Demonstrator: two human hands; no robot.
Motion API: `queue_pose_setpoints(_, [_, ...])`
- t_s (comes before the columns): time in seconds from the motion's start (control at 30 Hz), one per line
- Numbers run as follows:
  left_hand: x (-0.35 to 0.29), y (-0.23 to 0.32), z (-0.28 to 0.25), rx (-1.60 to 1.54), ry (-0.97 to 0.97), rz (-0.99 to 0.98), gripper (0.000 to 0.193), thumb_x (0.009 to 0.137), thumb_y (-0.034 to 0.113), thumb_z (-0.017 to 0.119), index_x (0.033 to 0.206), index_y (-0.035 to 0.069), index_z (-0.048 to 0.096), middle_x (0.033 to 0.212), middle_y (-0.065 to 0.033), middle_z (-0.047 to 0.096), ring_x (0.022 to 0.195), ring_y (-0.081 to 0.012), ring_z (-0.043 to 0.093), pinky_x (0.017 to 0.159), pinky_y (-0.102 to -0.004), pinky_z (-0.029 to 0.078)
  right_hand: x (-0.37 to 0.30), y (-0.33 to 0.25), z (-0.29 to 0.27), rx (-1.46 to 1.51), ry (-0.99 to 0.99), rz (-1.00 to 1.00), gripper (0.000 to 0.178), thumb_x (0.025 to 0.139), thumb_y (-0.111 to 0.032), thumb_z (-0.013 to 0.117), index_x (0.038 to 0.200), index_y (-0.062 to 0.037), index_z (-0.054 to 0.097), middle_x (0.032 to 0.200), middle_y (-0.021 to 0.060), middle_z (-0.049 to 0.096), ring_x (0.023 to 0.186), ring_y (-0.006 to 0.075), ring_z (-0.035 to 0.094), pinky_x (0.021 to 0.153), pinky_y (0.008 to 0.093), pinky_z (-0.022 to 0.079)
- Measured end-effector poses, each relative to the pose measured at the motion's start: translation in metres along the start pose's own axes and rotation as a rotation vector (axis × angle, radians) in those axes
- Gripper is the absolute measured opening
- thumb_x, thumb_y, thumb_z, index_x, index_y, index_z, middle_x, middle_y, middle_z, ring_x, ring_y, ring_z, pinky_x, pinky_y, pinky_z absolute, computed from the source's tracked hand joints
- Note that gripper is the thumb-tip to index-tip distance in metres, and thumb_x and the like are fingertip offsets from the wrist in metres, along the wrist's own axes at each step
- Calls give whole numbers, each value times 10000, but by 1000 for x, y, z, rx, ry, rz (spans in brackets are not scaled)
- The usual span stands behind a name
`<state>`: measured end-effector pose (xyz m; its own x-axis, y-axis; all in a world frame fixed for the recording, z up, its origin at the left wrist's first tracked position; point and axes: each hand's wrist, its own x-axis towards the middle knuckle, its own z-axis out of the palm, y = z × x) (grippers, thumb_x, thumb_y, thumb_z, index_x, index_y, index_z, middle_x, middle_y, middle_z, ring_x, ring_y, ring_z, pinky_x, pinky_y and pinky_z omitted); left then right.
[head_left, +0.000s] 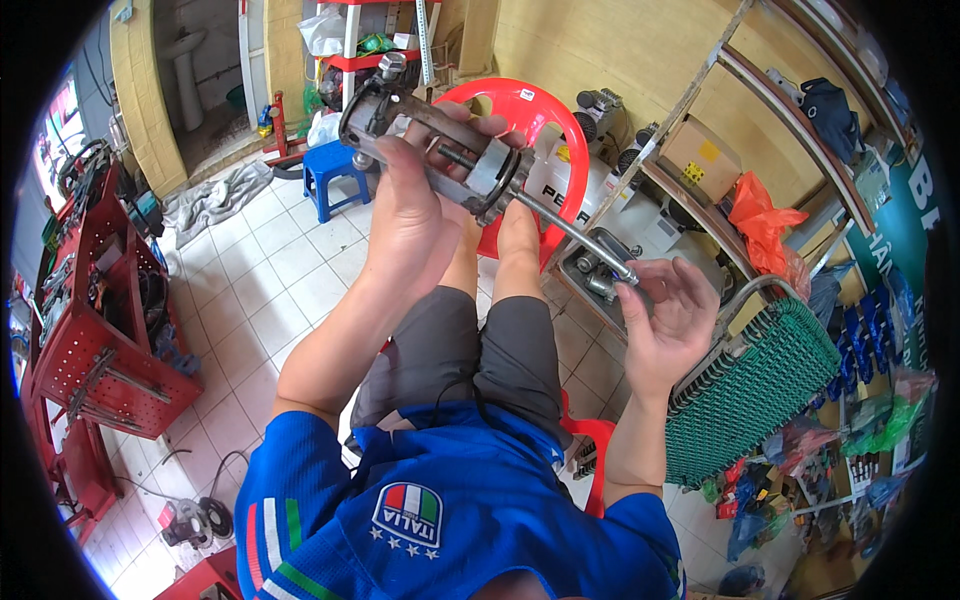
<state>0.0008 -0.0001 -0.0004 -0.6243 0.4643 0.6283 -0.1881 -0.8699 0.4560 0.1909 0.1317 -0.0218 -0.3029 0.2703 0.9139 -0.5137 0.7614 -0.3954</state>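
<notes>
My left hand (410,200) is wrapped round a worn metal cylinder-shaped part (480,175), holding it up tilted in front of my knees. A bolt head sticks up at its far left end, and a threaded shaft shows in an opening along its side. From its right end a long slim metal rod (575,232) slants down to the right. The rod's tip lies between the thumb and fingers of my right hand (672,318), the other fingers loosely curled. How firmly they pinch it is hard to see.
Beyond my knees stands a red plastic chair (577,150), with a blue stool (333,172) to its left. At left is a red tool cart (120,340). A shelf rack (700,215) and a green woven chair (755,390) stand at right. Some machine (195,520) with a cord lies lower left.
</notes>
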Motion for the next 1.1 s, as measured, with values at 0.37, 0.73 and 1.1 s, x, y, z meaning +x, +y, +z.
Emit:
queue_pose_setpoints(0.37, [-4, -2, 5, 9, -43, -12, 741, 801, 673, 460, 1188, 42, 441, 1137, -170, 581, 1090, -314, 558, 948, -467, 458, -8, -5, -2, -15, 1, 215, 330, 928, -82, 540, 1226, 5, 428, 915, 170, 616, 778, 202, 613, 738, 307, 517])
queue_pose_setpoints(0.73, [2, 1, -4, -45, 1, -40, 750, 805, 681, 439, 1221, 57, 438, 1186, -162, 559, 1126, -284, 539, 994, -445, 419, 3, -5, -4, 3, -22, -8, 530, 765, 97, 672, 1223, 12, 419, 1005, 168, 584, 880, 232, 618, 797, 335, 530])
queue_pose_setpoints(1.1, [-2, -3, 3, 15, -73, -1, 714, 810, 661, 462, 1184, 53, 447, 1121, -172, 586, 1077, -318, 564, 943, -469, 460, -7, -7, -1, -8, 41, 264, 351, 908, -24, 546, 1230, 26, 417, 842, 139, 615, 678, 179, 610, 670, 292, 514])
